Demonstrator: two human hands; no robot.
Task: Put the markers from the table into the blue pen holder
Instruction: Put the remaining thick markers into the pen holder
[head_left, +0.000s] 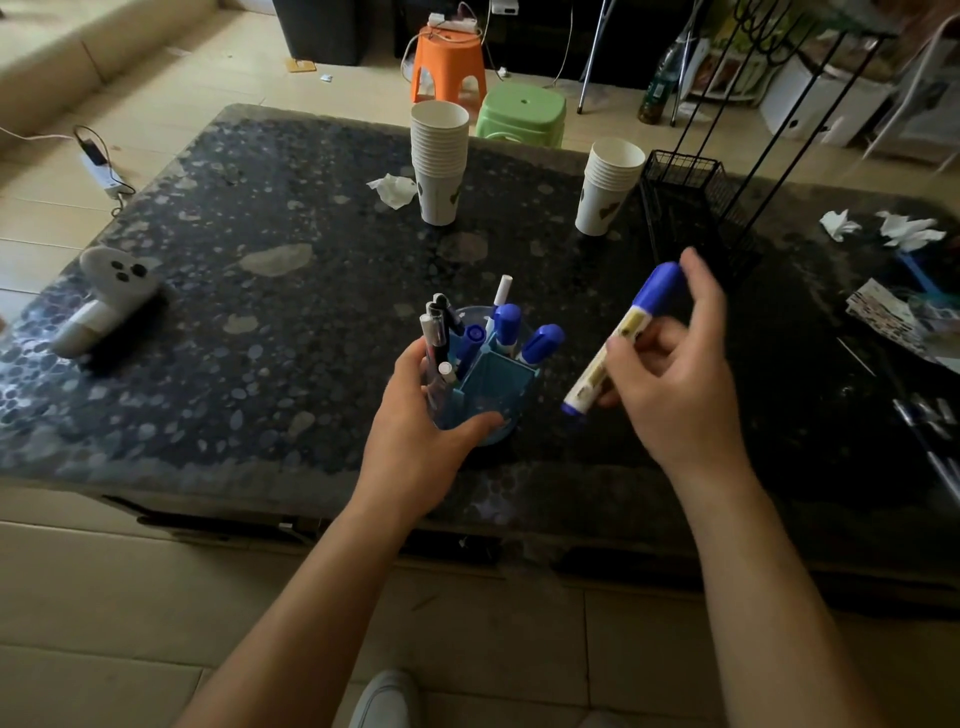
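The blue pen holder (498, 387) stands near the front middle of the dark table (291, 291). Blue-capped markers (506, 325) and several thin pens (436, 327) stick out of it. My left hand (421, 415) wraps around the holder's left and front side. My right hand (670, 374) is just right of the holder and grips a white marker with a blue cap (626, 332), tilted, cap pointing up and away. More pens (930, 431) lie at the table's right edge.
Two stacks of paper cups (439, 161) (608, 187) stand at the back. A black wire basket (685, 202) is at the back right, crumpled tissues (883, 226) beyond it. A white toy-like object (109, 296) lies at the left. Stools stand behind the table.
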